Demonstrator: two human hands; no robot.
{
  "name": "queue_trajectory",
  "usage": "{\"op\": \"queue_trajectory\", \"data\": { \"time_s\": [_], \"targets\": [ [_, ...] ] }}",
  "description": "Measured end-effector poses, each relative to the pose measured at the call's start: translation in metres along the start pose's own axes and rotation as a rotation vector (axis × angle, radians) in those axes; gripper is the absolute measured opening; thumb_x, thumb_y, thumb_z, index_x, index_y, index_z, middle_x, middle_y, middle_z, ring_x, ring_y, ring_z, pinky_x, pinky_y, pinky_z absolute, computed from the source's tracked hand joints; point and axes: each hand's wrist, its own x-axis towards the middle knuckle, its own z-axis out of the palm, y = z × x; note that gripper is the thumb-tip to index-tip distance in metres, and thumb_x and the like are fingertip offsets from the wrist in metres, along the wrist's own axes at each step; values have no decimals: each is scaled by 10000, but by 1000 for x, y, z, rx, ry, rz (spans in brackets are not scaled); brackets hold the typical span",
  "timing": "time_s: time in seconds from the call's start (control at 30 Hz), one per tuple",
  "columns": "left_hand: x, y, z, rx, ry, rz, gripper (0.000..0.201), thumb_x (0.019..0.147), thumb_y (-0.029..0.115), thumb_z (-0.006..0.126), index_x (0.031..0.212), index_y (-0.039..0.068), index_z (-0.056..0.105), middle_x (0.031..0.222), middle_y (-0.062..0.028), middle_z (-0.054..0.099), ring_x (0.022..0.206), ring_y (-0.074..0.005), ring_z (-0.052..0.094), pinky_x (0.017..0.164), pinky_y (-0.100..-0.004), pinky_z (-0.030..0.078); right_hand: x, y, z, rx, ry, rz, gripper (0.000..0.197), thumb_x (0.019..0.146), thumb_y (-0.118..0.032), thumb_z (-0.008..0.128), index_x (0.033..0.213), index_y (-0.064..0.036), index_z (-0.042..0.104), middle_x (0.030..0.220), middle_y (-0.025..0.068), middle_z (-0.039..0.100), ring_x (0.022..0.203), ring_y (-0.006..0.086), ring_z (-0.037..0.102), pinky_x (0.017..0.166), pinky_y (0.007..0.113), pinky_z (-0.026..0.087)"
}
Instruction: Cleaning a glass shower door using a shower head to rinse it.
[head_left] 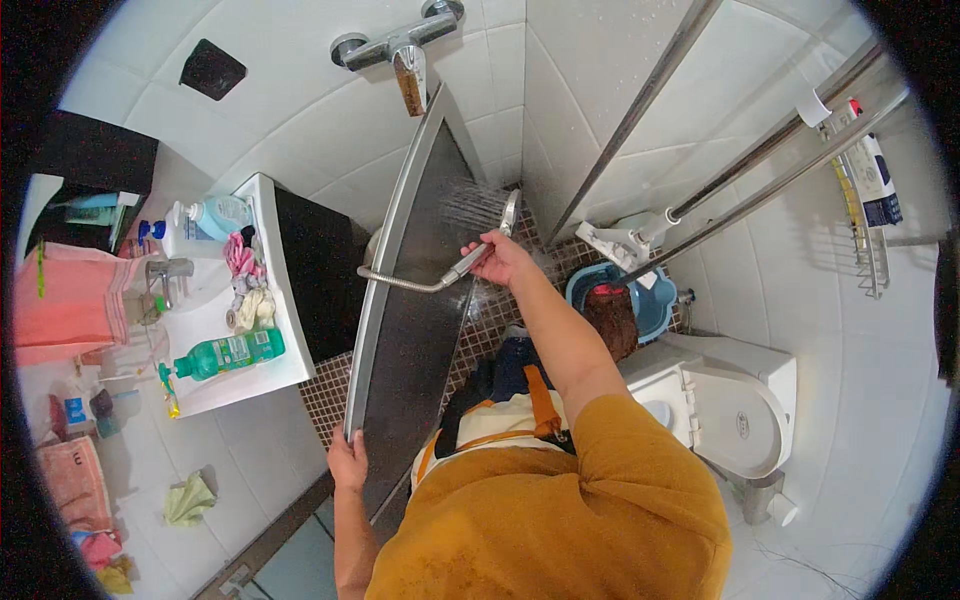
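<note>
My right hand [498,260] grips a hand shower [463,266] by its handle, and its head [512,211] sprays water leftward. The jets fall on a dark, framed shower door panel [415,350] that stands in front of me. From the handle a metal hose [400,284] curves leftward around the panel's frame. Lower down, my left hand [348,459] is closed on the near part of that frame, with some fingers hidden. Water wets the panel's surface around the right hand.
On the left a white sink [290,345] holds a green bottle [232,354], a pale blue bottle [222,216] and cloths. A mixer tap [400,50] juts from the far wall. At right are a blue basin [655,305], a toilet [735,420] and metal poles [640,105].
</note>
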Motion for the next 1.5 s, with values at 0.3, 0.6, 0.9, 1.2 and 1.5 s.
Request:
{"op": "queue_trajectory", "data": {
  "time_s": [0.3, 0.6, 0.9, 1.2, 1.5],
  "targets": [
    [-1, 5, -2, 16, 46, 74, 356, 899, 244, 530, 1160, 5, 497, 862, -248, 610, 820, -438, 593, 700, -459, 468, 11, -1, 1, 256, 128, -158, 170, 869, -81, 492, 989, 4, 409, 947, 151, 495, 913, 329, 565, 824, 521, 488],
    [0, 15, -7, -51, -6, -20, 358, 892, 223, 540, 1178, 10, 505, 864, -239, 617, 772, -383, 622, 690, -413, 485, 15, -19, 18, 164, 54, -225, 189, 848, -94, 515, 959, 22, 413, 876, 155, 516, 831, 338, 582, 775, 517, 510],
    [1, 1, -1, 3, 35, 56, 372, 887, 224, 538, 1196, 21, 498, 875, -229, 624, 793, -377, 626, 706, -419, 490, 9, 34, -16, 117, 222, 8, 137, 850, -86, 485, 945, -8, 424, 884, 142, 487, 867, 333, 555, 851, 548, 470],
    [3, 9, -5, -66, 12, -17, 341, 881, 206, 544, 1166, 22, 512, 872, -233, 623, 813, -409, 614, 714, -431, 484, 11, 15, 7, 91, 20, -73, 112, 836, -74, 477, 900, 8, 435, 823, 136, 498, 808, 321, 571, 864, 582, 466],
    [1, 14, -8, 40, 16, 8, 331, 886, 226, 543, 1143, 17, 524, 828, -237, 621, 779, -414, 613, 683, -449, 480, -28, 76, -12, -80, 58, 131, 105, 853, -93, 490, 899, -4, 454, 820, 141, 555, 837, 341, 603, 846, 570, 479]
  ]
}}
